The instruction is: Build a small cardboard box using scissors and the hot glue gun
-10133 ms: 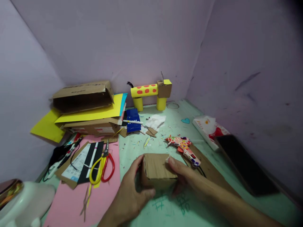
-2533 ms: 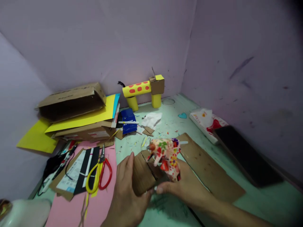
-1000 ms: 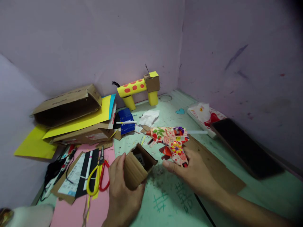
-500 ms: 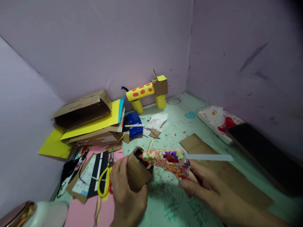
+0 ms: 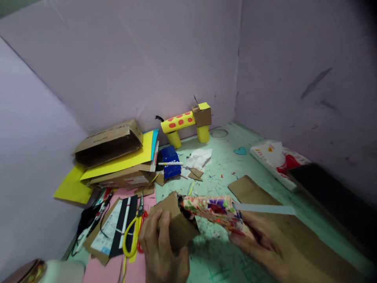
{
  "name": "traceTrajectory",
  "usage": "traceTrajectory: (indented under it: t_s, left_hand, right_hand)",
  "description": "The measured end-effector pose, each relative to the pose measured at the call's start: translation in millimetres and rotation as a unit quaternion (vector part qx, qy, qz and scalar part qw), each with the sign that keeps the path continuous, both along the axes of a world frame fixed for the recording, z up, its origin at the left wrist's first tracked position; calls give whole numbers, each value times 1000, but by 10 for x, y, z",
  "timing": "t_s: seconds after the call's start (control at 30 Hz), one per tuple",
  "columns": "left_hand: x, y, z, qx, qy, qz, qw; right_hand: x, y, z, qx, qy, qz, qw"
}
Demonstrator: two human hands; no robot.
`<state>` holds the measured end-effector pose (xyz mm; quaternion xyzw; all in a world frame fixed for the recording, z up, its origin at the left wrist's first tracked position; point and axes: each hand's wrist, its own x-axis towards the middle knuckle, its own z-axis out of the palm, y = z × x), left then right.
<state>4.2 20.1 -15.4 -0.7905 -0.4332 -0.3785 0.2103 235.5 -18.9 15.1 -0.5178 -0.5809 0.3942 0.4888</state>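
Observation:
In my left hand (image 5: 165, 247) is a small brown cardboard box (image 5: 176, 226), tilted, its open end facing right. My right hand (image 5: 262, 239) grips a glue gun (image 5: 215, 210) covered in a colourful floral pattern, with a small red light on its side. A long translucent glue stick (image 5: 265, 208) sticks out of its back end. The gun's tip is at the open end of the box, partly inside the rim; the nozzle itself is hidden. Yellow-handled scissors (image 5: 129, 239) lie just left of my left hand.
A yellow spotted cardboard animal (image 5: 178, 122) stands against the back wall. Left are stacked boxes (image 5: 108, 141) and coloured paper; a blue packet (image 5: 171, 163) and white tissue (image 5: 198, 159) lie mid-table. Rightward are a flat cardboard piece (image 5: 250, 188), a white-red tray (image 5: 273, 165) and a dark slab (image 5: 330, 204).
The box has turned in my left hand, showing more of its upper face, and the fingers have shifted on it. The gun stays at its open end. The whole view has shifted slightly.

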Motion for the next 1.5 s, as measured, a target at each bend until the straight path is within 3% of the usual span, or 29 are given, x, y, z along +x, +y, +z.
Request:
traceTrajectory:
  t_s: [0.17,0.37,1.0,1.33,1.5]
  left_hand:
    - [30,-19,-13,-10,-16,4,1000]
    - [-5,9,-33,-10,-21,6,1000]
    - [11,-15,-10,-16,-26,-1,1000]
    - [-33,36,-50,25,-9,-10,1000]
    - [-43,38,-51,22,-14,-11,1000]
  right_hand:
    - [35,-15,-85,-35,13,3,999]
    - [17,42,87,-43,73,101,991]
    - [29,37,111,-39,74,144,986]
    - [34,32,166,-57,99,164,980]
    - [28,21,100,-62,96,158,981]
